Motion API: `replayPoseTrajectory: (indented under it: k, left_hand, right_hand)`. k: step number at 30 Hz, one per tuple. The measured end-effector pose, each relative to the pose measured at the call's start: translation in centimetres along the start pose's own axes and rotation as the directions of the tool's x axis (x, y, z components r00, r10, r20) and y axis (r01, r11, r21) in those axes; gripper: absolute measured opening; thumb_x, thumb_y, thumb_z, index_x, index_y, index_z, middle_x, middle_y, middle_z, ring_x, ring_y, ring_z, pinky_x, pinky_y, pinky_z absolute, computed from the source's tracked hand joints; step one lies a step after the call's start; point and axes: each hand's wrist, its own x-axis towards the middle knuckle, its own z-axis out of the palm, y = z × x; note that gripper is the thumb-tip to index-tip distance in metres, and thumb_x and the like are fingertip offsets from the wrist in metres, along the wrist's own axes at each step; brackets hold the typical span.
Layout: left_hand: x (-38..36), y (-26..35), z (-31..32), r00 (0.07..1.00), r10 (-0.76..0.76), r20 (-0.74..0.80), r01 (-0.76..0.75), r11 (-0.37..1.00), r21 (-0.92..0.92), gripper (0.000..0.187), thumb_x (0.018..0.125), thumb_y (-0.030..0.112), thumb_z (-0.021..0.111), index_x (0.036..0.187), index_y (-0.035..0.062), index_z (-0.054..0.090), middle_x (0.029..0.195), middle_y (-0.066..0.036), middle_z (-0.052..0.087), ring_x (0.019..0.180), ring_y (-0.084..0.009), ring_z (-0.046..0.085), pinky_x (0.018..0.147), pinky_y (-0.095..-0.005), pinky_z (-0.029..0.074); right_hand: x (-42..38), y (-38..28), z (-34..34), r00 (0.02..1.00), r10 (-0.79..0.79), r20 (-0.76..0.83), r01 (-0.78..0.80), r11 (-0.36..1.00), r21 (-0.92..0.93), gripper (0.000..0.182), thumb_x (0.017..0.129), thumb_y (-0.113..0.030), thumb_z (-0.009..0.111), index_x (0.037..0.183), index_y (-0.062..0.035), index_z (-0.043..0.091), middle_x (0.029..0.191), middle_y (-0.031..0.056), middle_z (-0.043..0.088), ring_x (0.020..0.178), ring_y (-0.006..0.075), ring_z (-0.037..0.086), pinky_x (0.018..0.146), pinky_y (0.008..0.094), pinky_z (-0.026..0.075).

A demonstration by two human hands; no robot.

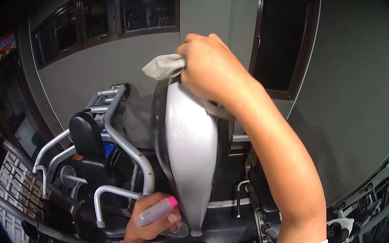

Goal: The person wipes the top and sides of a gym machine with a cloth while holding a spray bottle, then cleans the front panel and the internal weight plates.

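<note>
A tall silver panel with dark edges stands in the middle of the head view. At its upper end my right hand is closed around a grey cloth, which sticks out to the left of the fingers. Part of the cloth also shows below the hand, against the panel. Low in the view, left of the panel's narrow lower end, my left hand grips a clear plastic bottle with a pink top. The fingertips of my right hand are mostly hidden behind the hand itself.
On the left is an exercise machine with a black seat pad and silver tubes. More gym equipment stands at the right. Behind are a grey wall, windows and a dark-framed door.
</note>
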Motion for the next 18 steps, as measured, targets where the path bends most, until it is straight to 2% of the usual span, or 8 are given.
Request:
replayPoseTrajectory:
  k: [1, 3, 5, 8, 11, 12, 17, 18]
  left_hand:
    - [0.5, 0.0, -0.1, 0.999, -0.026, 0.027, 0.028, 0.999, -0.041, 0.019, 0.092, 0.009, 0.076, 0.094, -0.0031, 0.063, 0.081, -0.012, 0.07, 0.066, -0.0157, 0.07, 0.057, -0.0276, 0.055]
    - [1.6, 0.5, -0.5, 0.995, -0.043, 0.091, 0.048, 0.997, -0.054, 0.02, 0.092, 0.009, 0.077, 0.098, -0.0028, 0.063, 0.087, -0.013, 0.072, 0.07, -0.0138, 0.07, 0.059, -0.0268, 0.055]
    - [2.5, 1.4, -0.7, 0.987, -0.062, 0.149, 0.069, 0.997, -0.042, 0.019, 0.091, 0.008, 0.077, 0.1, -0.0023, 0.064, 0.089, -0.014, 0.073, 0.07, -0.0127, 0.07, 0.061, -0.0261, 0.055]
    - [3.0, 2.0, -1.5, 0.987, -0.002, 0.16, 0.0, 1.0, 0.016, 0.028, 0.083, 0.012, 0.08, 0.095, -0.0048, 0.06, 0.095, -0.029, 0.072, 0.066, -0.0244, 0.073, 0.058, -0.0322, 0.06]
    - [3.3, 2.9, -0.6, 0.998, 0.033, 0.048, -0.033, 0.999, -0.001, 0.03, 0.081, 0.009, 0.079, 0.097, -0.0058, 0.059, 0.099, -0.033, 0.069, 0.065, -0.027, 0.073, 0.062, -0.0345, 0.061]
    - [3.5, 2.8, -0.5, 0.999, 0.038, 0.036, -0.038, 0.999, 0.0, 0.03, 0.08, 0.009, 0.079, 0.097, -0.006, 0.059, 0.099, -0.033, 0.068, 0.065, -0.0276, 0.074, 0.062, -0.0347, 0.061]
    - [3.5, 2.3, 0.4, 0.997, 0.072, -0.003, -0.072, 0.995, 0.07, 0.027, 0.08, 0.01, 0.078, 0.09, -0.0063, 0.06, 0.09, -0.025, 0.064, 0.062, -0.0257, 0.072, 0.06, -0.0343, 0.062]
    - [4.0, 2.1, 0.0, 0.982, 0.177, 0.066, -0.187, 0.959, 0.213, 0.026, 0.08, 0.011, 0.078, 0.087, -0.0066, 0.06, 0.09, -0.025, 0.063, 0.06, -0.0245, 0.071, 0.059, -0.034, 0.062]
  right_hand:
    - [1.2, 0.8, 0.1, 0.999, 0.03, 0.036, -0.032, 0.998, 0.055, 0.038, 0.077, 0.003, 0.061, 0.11, -0.0022, 0.078, 0.113, 0.0177, 0.073, 0.108, 0.0384, 0.068, 0.098, 0.0427, 0.055]
    - [3.2, 2.1, -0.1, 0.959, 0.207, 0.195, -0.237, 0.961, 0.144, 0.042, 0.079, 0.002, 0.057, 0.115, -0.0022, 0.077, 0.11, 0.0253, 0.074, 0.106, 0.0389, 0.071, 0.099, 0.0422, 0.054]
    - [5.3, 4.6, 1.7, 0.949, 0.212, 0.232, -0.248, 0.959, 0.139, 0.041, 0.082, -0.001, 0.055, 0.116, -0.0035, 0.078, 0.105, 0.0264, 0.075, 0.1, 0.0395, 0.073, 0.096, 0.0435, 0.055]
    - [6.8, 6.3, 2.8, 0.935, 0.234, 0.267, -0.285, 0.943, 0.173, 0.041, 0.084, -0.002, 0.054, 0.119, -0.0047, 0.076, 0.109, 0.0247, 0.075, 0.103, 0.0386, 0.072, 0.096, 0.0436, 0.054]
    - [8.1, 8.8, 4.2, 0.95, 0.163, 0.265, -0.214, 0.961, 0.175, 0.041, 0.086, -0.002, 0.053, 0.121, -0.0035, 0.073, 0.114, 0.0244, 0.074, 0.112, 0.0386, 0.069, 0.1, 0.0437, 0.052]
    - [8.4, 9.4, 4.7, 0.957, 0.144, 0.253, -0.186, 0.97, 0.155, 0.043, 0.089, -0.003, 0.052, 0.129, -0.0022, 0.066, 0.124, 0.025, 0.07, 0.121, 0.0384, 0.064, 0.104, 0.0437, 0.049]
    - [8.8, 12.0, 6.4, 0.925, 0.248, 0.289, -0.272, 0.961, 0.048, 0.048, 0.093, -0.004, 0.049, 0.141, -0.0005, 0.053, 0.136, 0.0262, 0.063, 0.129, 0.0391, 0.06, 0.108, 0.0466, 0.047]
    - [8.8, 11.9, 6.2, 0.925, 0.248, 0.288, -0.273, 0.961, 0.049, 0.048, 0.093, -0.004, 0.049, 0.14, -0.0003, 0.053, 0.136, 0.0263, 0.063, 0.13, 0.0392, 0.059, 0.108, 0.047, 0.047]
